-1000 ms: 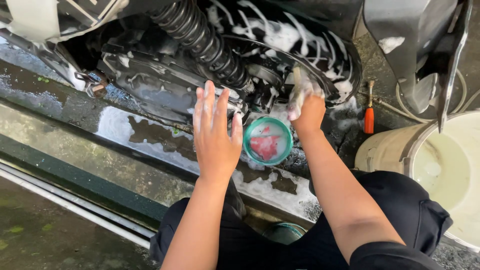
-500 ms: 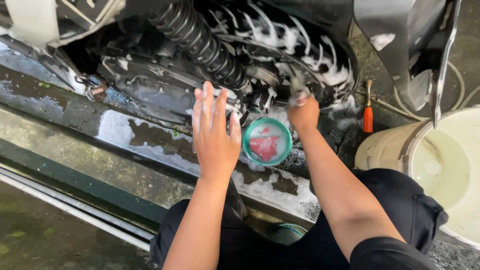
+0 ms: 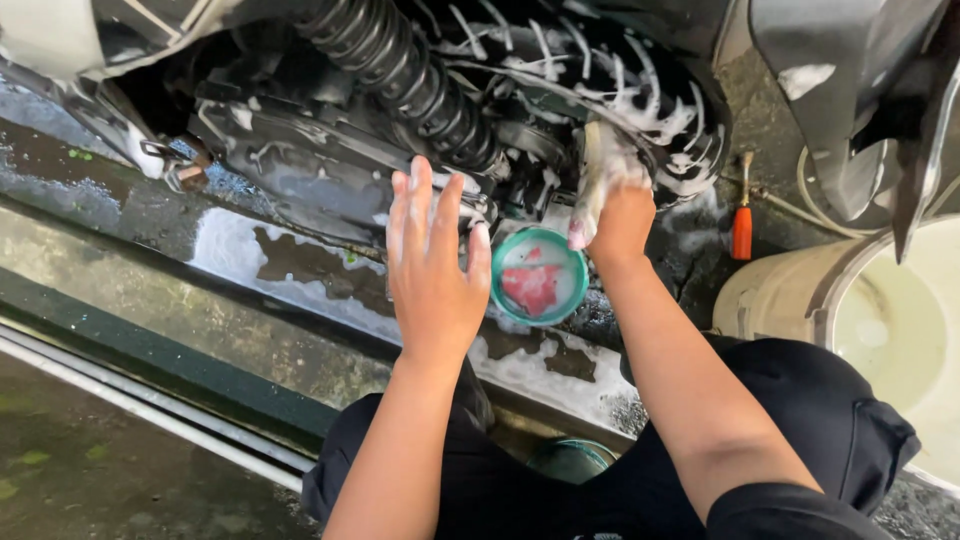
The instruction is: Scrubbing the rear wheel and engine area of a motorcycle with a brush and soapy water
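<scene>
Soapy white cloth [image 3: 598,175] bunched in the right hand [image 3: 620,222], fingers closed around it, pressed to the foam-streaked rear tyre [image 3: 640,95] at the far side of the scene. Left hand [image 3: 432,262] flat, fingers spread wide, holding nothing; fingertips rest on or just over the dark engine casing [image 3: 300,170] below the coiled shock spring [image 3: 400,70], contact hard to confirm. Teal bowl [image 3: 538,277] with pink soap sits on the ground between the two hands, just near of the tyre.

Doing it well, as a judgement: keep the cloth folded thick, work along the tread grooves and rim with short strokes, brace steady with the free palm, keep the wrist clear of the bowl so it is not knocked over.

Surface: wet concrete floor [image 3: 150,330], suds pooled near the casing, a dark channel and pale rail running left to near. Right side: pale bucket [image 3: 800,295] with cloudy water, an orange-handled tool [image 3: 741,232] lying beside a hose on the ground. Black-clad knees at the near edge. Outdoor wash spot, daylight.
</scene>
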